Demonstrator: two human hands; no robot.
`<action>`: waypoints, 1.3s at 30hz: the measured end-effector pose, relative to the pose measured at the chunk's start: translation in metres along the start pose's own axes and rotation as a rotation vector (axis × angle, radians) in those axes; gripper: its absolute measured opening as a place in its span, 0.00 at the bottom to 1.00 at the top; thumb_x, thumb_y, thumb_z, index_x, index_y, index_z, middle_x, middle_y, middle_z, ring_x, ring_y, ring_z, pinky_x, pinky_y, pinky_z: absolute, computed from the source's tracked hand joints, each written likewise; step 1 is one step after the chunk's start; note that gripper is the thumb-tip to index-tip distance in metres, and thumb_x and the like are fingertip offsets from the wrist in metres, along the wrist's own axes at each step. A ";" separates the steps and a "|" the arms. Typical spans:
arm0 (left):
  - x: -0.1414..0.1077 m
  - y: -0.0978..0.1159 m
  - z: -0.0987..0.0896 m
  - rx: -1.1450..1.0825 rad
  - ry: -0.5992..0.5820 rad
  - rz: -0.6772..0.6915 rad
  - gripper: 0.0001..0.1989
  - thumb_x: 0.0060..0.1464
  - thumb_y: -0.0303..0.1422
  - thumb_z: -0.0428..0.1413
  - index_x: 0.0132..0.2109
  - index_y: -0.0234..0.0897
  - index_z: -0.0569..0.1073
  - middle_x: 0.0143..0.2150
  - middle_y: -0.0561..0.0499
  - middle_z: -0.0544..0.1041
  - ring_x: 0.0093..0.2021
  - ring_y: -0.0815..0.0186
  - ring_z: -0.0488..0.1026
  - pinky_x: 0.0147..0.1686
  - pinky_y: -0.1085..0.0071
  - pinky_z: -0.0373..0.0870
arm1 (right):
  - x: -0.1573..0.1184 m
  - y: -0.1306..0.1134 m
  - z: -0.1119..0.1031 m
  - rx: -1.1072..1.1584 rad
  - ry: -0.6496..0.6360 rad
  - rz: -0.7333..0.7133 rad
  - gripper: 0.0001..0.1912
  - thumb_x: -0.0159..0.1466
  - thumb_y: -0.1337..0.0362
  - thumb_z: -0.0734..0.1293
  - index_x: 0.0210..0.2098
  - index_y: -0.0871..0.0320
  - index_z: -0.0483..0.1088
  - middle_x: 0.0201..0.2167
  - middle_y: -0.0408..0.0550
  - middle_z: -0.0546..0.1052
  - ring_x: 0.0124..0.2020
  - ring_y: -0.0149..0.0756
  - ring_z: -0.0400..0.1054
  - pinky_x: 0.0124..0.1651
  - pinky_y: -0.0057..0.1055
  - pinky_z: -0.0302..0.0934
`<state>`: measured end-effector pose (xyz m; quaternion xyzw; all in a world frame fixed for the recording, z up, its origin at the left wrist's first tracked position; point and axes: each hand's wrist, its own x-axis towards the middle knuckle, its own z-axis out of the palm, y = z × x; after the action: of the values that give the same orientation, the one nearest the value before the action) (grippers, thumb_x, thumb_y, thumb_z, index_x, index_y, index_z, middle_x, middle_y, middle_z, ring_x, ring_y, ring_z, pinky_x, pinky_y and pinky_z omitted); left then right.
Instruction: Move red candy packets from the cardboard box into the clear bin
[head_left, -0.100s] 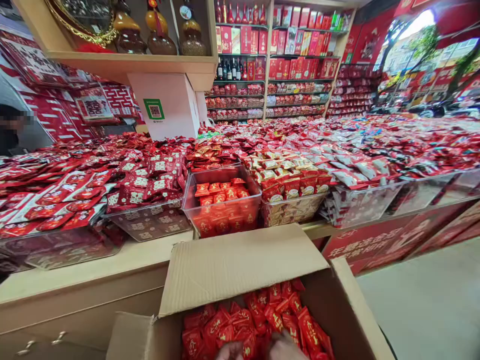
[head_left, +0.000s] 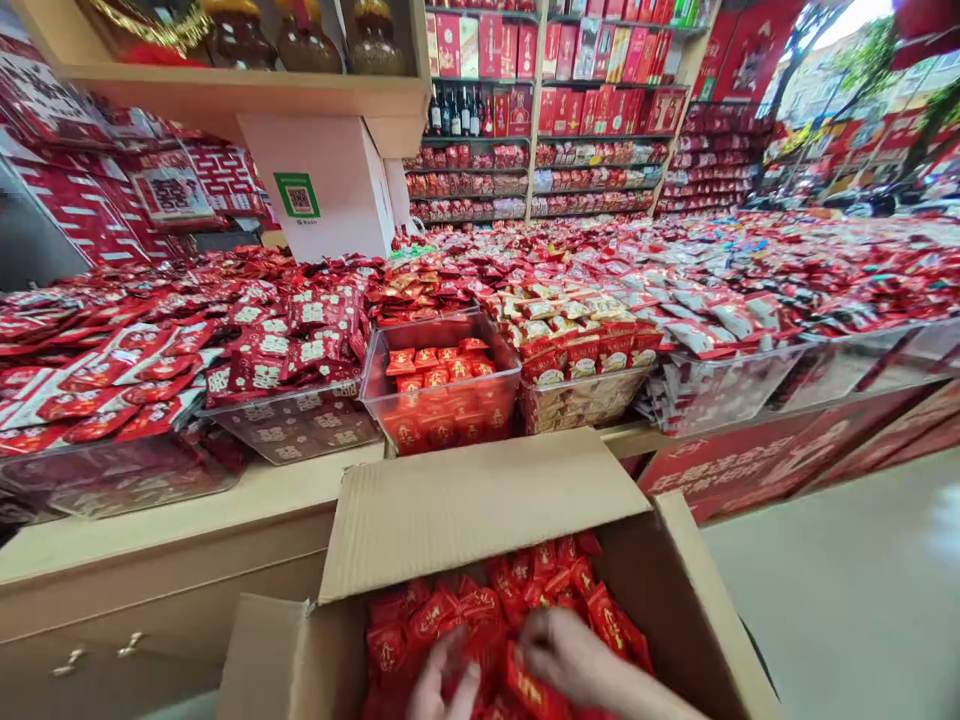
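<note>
**Rows in the clear bin, red packets heaped in the carton**

The clear bin on the bench is part-filled, its rows lying below the rim; many red packets are left in the carton, around both hands. The left hand has thumb and fingers apart. The right hand is blurred and curled; whether it grips a packet I cannot tell. The carton's near side is cut off, the heap's depth hidden.

Clear plastic bins stand in a row along the front of a pale wood-toned counter.
</note>
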<state>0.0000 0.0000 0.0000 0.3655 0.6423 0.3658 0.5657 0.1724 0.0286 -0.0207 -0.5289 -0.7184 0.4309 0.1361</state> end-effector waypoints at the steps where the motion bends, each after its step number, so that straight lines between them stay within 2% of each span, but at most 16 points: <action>1: -0.001 0.001 0.001 -0.038 -0.036 -0.010 0.29 0.34 0.43 0.60 0.44 0.33 0.67 0.49 0.39 0.71 0.50 0.57 0.67 0.44 0.68 0.66 | -0.003 -0.008 -0.010 0.196 -0.013 0.022 0.10 0.55 0.64 0.60 0.23 0.62 0.70 0.18 0.43 0.69 0.20 0.27 0.59 0.24 0.24 0.52; 3: -0.005 0.003 0.003 -0.103 -0.114 -0.044 0.29 0.41 0.45 0.55 0.49 0.34 0.64 0.47 0.41 0.73 0.45 0.58 0.71 0.34 0.67 0.70 | -0.008 -0.021 -0.020 0.582 -0.033 0.047 0.14 0.55 0.58 0.62 0.24 0.63 0.68 0.16 0.40 0.65 0.19 0.24 0.55 0.23 0.23 0.49; 5: -0.009 0.005 0.006 -0.146 -0.157 -0.051 0.25 0.42 0.44 0.55 0.45 0.34 0.68 0.42 0.44 0.75 0.39 0.61 0.72 0.28 0.71 0.69 | -0.011 -0.029 -0.020 0.866 -0.033 0.083 0.16 0.52 0.55 0.65 0.24 0.64 0.68 0.18 0.40 0.66 0.20 0.23 0.55 0.25 0.23 0.51; 7: -0.011 0.005 0.008 -0.167 -0.154 -0.049 0.21 0.41 0.42 0.57 0.41 0.34 0.72 0.37 0.47 0.77 0.34 0.64 0.72 0.27 0.73 0.68 | -0.013 -0.033 -0.012 1.031 -0.010 0.103 0.16 0.50 0.55 0.68 0.27 0.63 0.68 0.22 0.41 0.68 0.23 0.23 0.58 0.29 0.24 0.53; 10: -0.012 0.004 0.008 -0.161 -0.126 -0.039 0.16 0.39 0.40 0.59 0.36 0.34 0.75 0.30 0.50 0.77 0.29 0.67 0.71 0.25 0.74 0.67 | -0.015 -0.035 0.002 1.149 0.059 0.110 0.18 0.44 0.60 0.72 0.31 0.62 0.68 0.26 0.42 0.71 0.26 0.24 0.62 0.33 0.25 0.56; 12: -0.012 0.004 0.009 -0.142 -0.123 -0.022 0.15 0.40 0.39 0.58 0.34 0.34 0.75 0.28 0.51 0.77 0.27 0.68 0.70 0.24 0.74 0.67 | -0.016 -0.035 0.009 1.185 0.101 0.152 0.18 0.41 0.61 0.73 0.29 0.63 0.68 0.24 0.42 0.71 0.25 0.24 0.63 0.32 0.25 0.56; 15: -0.013 0.004 0.008 -0.093 -0.108 0.019 0.14 0.42 0.39 0.57 0.35 0.33 0.74 0.28 0.51 0.77 0.28 0.67 0.70 0.25 0.74 0.67 | -0.015 -0.034 0.013 1.216 0.149 0.201 0.16 0.42 0.59 0.73 0.25 0.64 0.68 0.21 0.42 0.71 0.21 0.24 0.62 0.29 0.24 0.56; 19: -0.014 0.006 0.005 0.001 -0.023 0.088 0.14 0.44 0.40 0.55 0.35 0.35 0.73 0.30 0.51 0.76 0.29 0.65 0.70 0.28 0.72 0.67 | -0.016 -0.035 0.015 1.258 0.156 0.186 0.18 0.43 0.60 0.72 0.31 0.63 0.68 0.25 0.43 0.72 0.25 0.25 0.65 0.33 0.25 0.58; 24: -0.012 0.005 0.001 0.024 0.053 0.110 0.13 0.43 0.41 0.56 0.33 0.37 0.72 0.32 0.51 0.76 0.32 0.65 0.70 0.34 0.72 0.66 | -0.017 -0.031 0.018 1.145 0.003 0.142 0.16 0.45 0.58 0.71 0.28 0.64 0.68 0.24 0.44 0.73 0.24 0.26 0.65 0.32 0.26 0.59; 26: -0.011 0.006 0.001 -0.023 0.053 0.079 0.14 0.43 0.42 0.56 0.34 0.36 0.71 0.33 0.51 0.75 0.32 0.66 0.70 0.34 0.72 0.66 | -0.017 -0.029 0.016 1.086 0.006 0.093 0.16 0.46 0.57 0.71 0.27 0.64 0.68 0.23 0.44 0.73 0.23 0.26 0.65 0.31 0.26 0.59; 28: -0.012 0.009 0.002 -0.097 0.037 0.023 0.16 0.45 0.44 0.54 0.36 0.36 0.69 0.35 0.51 0.75 0.33 0.67 0.70 0.33 0.73 0.66 | -0.018 -0.028 0.013 0.952 0.071 0.018 0.14 0.48 0.58 0.69 0.28 0.62 0.69 0.25 0.45 0.74 0.26 0.28 0.66 0.32 0.28 0.60; 30: -0.014 0.013 0.004 -0.171 -0.030 -0.077 0.20 0.48 0.47 0.49 0.39 0.35 0.67 0.35 0.48 0.74 0.32 0.66 0.71 0.31 0.71 0.67 | -0.020 -0.030 0.010 0.732 0.156 -0.111 0.11 0.51 0.59 0.68 0.30 0.60 0.71 0.30 0.47 0.75 0.31 0.31 0.68 0.36 0.30 0.60; 32: -0.018 0.017 0.006 -0.214 -0.148 -0.198 0.23 0.48 0.49 0.46 0.41 0.33 0.67 0.32 0.46 0.74 0.28 0.66 0.71 0.27 0.69 0.67 | -0.024 -0.033 0.007 0.517 0.180 -0.281 0.08 0.53 0.62 0.66 0.31 0.58 0.72 0.34 0.47 0.76 0.37 0.33 0.67 0.43 0.32 0.59; 35: -0.023 0.017 0.010 -0.216 -0.261 -0.290 0.20 0.45 0.45 0.53 0.40 0.34 0.67 0.30 0.49 0.74 0.23 0.71 0.70 0.22 0.74 0.64 | -0.031 -0.034 -0.002 0.358 0.035 -0.445 0.07 0.54 0.66 0.65 0.33 0.57 0.72 0.35 0.46 0.75 0.40 0.32 0.67 0.47 0.31 0.57; 37: -0.023 0.011 0.012 -0.179 -0.258 -0.268 0.19 0.42 0.42 0.56 0.40 0.35 0.67 0.32 0.50 0.73 0.23 0.73 0.68 0.20 0.77 0.60 | -0.031 -0.028 -0.013 0.314 -0.018 -0.416 0.09 0.55 0.68 0.63 0.36 0.58 0.72 0.36 0.46 0.75 0.41 0.31 0.67 0.47 0.31 0.57; 39: -0.021 0.004 0.014 -0.106 -0.234 -0.208 0.18 0.41 0.39 0.57 0.40 0.35 0.68 0.33 0.51 0.73 0.25 0.73 0.68 0.21 0.77 0.61 | -0.026 -0.017 -0.026 0.258 0.087 -0.262 0.12 0.56 0.70 0.59 0.37 0.59 0.71 0.37 0.48 0.75 0.40 0.32 0.67 0.44 0.30 0.59</action>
<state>0.0160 -0.0158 0.0113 0.3069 0.5861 0.2935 0.6900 0.1892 0.0174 0.0146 -0.4271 -0.7132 0.4751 0.2885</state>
